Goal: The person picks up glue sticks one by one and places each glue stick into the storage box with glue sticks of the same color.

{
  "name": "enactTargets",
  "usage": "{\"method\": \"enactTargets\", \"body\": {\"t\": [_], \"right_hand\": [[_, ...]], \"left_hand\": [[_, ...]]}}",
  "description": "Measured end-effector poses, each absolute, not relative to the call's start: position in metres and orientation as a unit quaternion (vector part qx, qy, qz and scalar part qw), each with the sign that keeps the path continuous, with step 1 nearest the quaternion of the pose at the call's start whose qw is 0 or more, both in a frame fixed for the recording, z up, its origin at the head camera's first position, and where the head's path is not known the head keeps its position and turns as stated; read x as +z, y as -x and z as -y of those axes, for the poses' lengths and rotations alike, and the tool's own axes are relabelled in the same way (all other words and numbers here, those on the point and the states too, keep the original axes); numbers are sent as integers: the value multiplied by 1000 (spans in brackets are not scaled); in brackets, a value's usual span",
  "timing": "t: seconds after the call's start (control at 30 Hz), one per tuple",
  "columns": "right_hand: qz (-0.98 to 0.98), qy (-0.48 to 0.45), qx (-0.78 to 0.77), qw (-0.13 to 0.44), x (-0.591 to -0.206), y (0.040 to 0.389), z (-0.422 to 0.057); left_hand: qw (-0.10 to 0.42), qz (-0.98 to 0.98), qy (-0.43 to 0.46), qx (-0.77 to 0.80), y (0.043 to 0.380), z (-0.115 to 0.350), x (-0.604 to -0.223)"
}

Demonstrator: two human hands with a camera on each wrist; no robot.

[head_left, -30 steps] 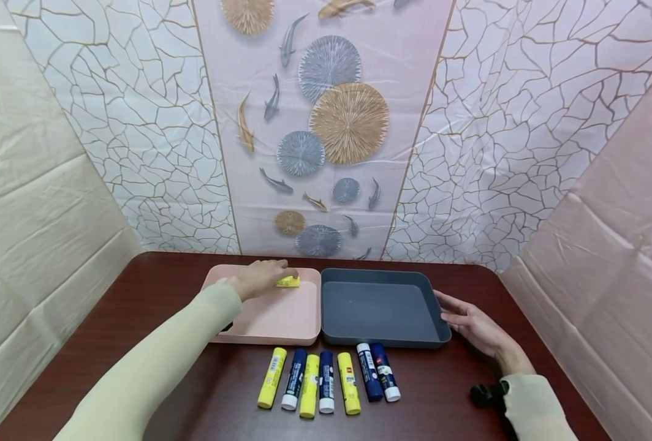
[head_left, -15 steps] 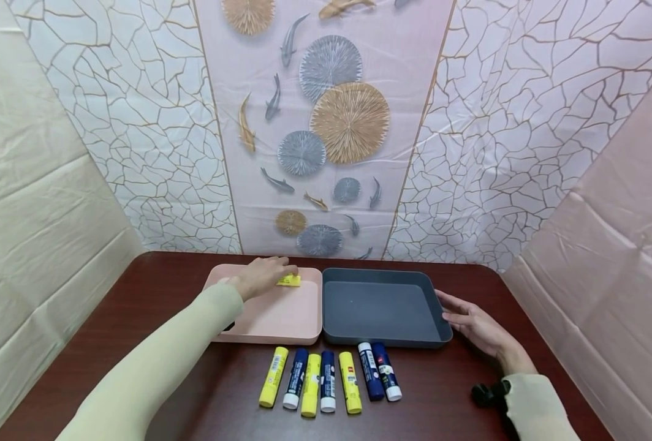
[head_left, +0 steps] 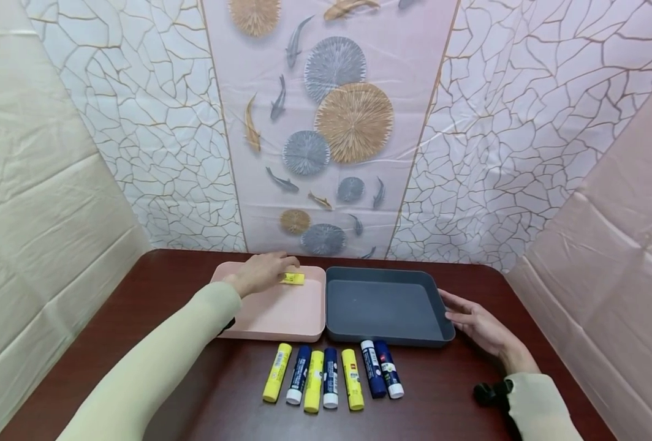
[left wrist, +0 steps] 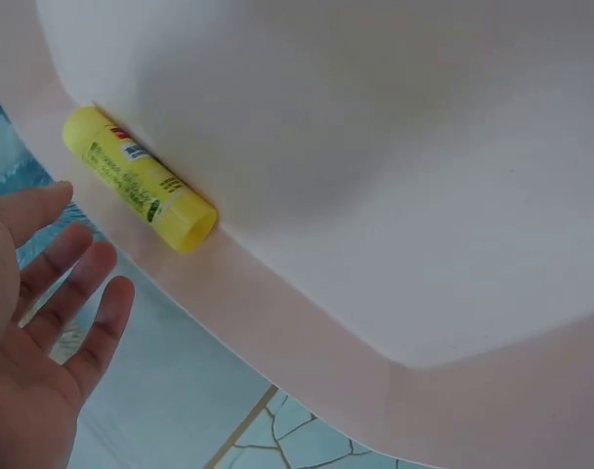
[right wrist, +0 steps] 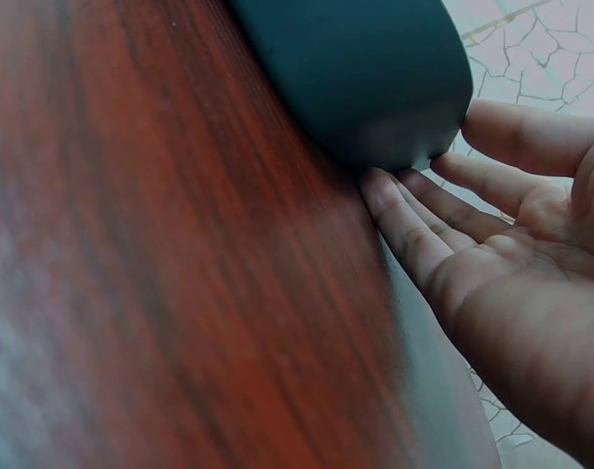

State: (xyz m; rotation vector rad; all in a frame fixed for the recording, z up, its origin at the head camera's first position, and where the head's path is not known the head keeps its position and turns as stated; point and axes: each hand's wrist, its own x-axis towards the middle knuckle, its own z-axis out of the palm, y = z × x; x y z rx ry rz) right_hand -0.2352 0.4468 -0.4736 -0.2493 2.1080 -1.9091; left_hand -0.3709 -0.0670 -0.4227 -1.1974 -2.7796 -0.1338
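Over the back of the pink tray (head_left: 282, 318) hovers my left hand (head_left: 262, 271), fingers loosely bent and holding nothing. Close by its fingertips, a yellow glue stick (left wrist: 141, 181) lies against the tray's back wall; in the left wrist view a gap shows between the two. My right hand (head_left: 483, 327) is at the right side of the dark blue-grey tray (head_left: 386, 306). In the right wrist view, its extended fingers (right wrist: 404, 220) touch that tray's outer corner near the table surface.
In front of the trays, yellow glue sticks (head_left: 314, 381) and navy ones with white caps (head_left: 330, 378) lie in a loose row on the dark red wooden table (head_left: 431, 404). The trays stand side by side. Patterned cloth (head_left: 353, 122) hangs behind.
My left fingers have lifted slightly off the yellow glue stick, and more of it shows. The right hand stays at the dark tray. The head view has shifted a little.
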Motion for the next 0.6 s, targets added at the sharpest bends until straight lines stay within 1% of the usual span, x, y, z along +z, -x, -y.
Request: {"method": "enactTargets", "body": {"t": [0.1,0.33,0.6], "right_hand": [[-731,93,-660,144,-474,235,-448],[-734,97,-657,141,-475,237,-450],[-740,91,-651,143,-475,236,-449]], "left_hand": [[45,921,379,-78,367,67,-418],[2,925,340,-170,350,66,-410],[5,925,314,-212,328,71,-401]]}}
